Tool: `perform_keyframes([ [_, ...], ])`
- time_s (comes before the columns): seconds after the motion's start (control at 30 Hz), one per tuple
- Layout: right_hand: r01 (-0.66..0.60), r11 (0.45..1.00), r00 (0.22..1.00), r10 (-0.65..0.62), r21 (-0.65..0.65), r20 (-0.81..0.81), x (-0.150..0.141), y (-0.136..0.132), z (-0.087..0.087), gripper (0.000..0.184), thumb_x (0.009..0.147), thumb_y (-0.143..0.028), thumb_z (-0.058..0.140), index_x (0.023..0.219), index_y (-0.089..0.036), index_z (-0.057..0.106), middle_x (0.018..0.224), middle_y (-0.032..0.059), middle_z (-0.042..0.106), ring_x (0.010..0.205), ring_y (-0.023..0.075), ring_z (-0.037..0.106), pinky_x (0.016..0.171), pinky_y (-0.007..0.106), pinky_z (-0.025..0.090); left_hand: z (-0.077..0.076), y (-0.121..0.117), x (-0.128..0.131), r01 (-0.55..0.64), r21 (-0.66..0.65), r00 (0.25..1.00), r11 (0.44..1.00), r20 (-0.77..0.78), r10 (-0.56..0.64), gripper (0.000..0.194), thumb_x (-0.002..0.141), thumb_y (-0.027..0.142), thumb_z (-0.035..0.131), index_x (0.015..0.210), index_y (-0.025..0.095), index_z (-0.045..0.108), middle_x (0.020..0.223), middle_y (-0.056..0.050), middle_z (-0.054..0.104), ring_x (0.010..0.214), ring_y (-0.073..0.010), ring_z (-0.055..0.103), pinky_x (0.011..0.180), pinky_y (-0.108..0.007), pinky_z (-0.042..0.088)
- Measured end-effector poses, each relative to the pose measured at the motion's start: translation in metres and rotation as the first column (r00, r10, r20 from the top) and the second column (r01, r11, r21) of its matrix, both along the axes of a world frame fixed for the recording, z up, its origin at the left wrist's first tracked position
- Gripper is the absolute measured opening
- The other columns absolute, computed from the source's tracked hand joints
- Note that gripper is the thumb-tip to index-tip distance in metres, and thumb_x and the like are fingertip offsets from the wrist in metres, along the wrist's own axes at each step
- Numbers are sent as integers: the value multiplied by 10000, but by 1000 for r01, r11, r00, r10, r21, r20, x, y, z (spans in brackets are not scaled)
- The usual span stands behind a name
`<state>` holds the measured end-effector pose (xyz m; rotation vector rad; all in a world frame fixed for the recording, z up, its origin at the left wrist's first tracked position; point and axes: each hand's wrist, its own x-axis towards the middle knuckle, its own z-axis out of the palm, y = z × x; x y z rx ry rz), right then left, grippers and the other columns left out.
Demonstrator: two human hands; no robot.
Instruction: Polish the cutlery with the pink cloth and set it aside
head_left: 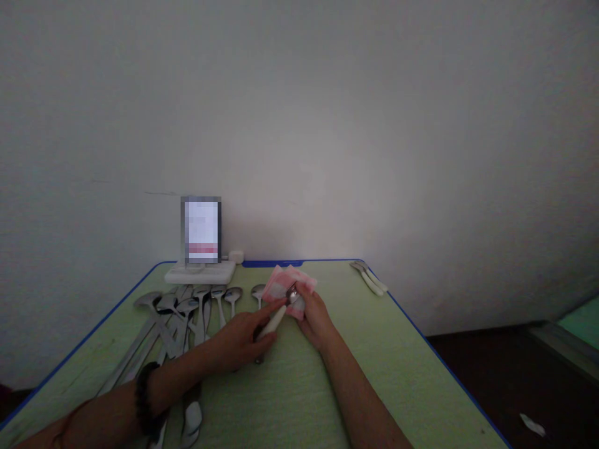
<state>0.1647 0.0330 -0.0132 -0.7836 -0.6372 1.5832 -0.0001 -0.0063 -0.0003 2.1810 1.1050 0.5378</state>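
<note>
My left hand (pixel 243 340) is closed round the white handle of a spoon (pixel 277 317), whose metal bowl points up to the right. My right hand (pixel 312 315) is closed on a pink cloth (pixel 285 284) and presses it against the spoon's bowl. Both hands meet over the middle of the green table (pixel 374 368). A dark bead bracelet (pixel 145 399) sits on my left wrist.
Several metal spoons (pixel 187 312) lie in a fan on the table's left half. Two white-handled utensils (pixel 372 279) lie at the far right corner. A phone on a white stand (pixel 201 249) stands at the back edge against the wall. Dark floor lies to the right.
</note>
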Motion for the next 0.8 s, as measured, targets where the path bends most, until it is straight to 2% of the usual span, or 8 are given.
perform_keyframes([
  [0.17, 8, 1000, 1000, -8, -12, 12, 0, -1, 1, 266, 632, -326, 693, 823, -153, 630, 728, 17, 663, 617, 127, 578, 556, 253, 498, -2, 1, -1, -10, 20, 1000, 1000, -9, 10, 593, 807, 255, 457, 1375, 193, 297, 606, 55, 500, 505, -94, 419, 488, -177, 294],
  [0.4, 7, 1000, 1000, -7, -10, 7, 0, 0, 1, 249, 634, -334, 692, 798, -158, 630, 714, 13, 664, 612, 129, 582, 570, 262, 500, 3, -1, 1, -5, -5, 1000, 1000, -13, 5, 582, 805, 242, 457, 1367, 192, 315, 590, 48, 531, 482, -97, 424, 481, -179, 304],
  [0.8, 14, 1000, 1000, -14, -15, 10, 0, -2, 3, 253, 636, -326, 694, 815, -160, 627, 727, 17, 665, 629, 139, 589, 575, 276, 506, 3, -1, 1, -6, -6, 1000, 1000, -5, 6, 583, 801, 241, 452, 1366, 190, 320, 575, 52, 525, 471, -97, 438, 467, -177, 304],
])
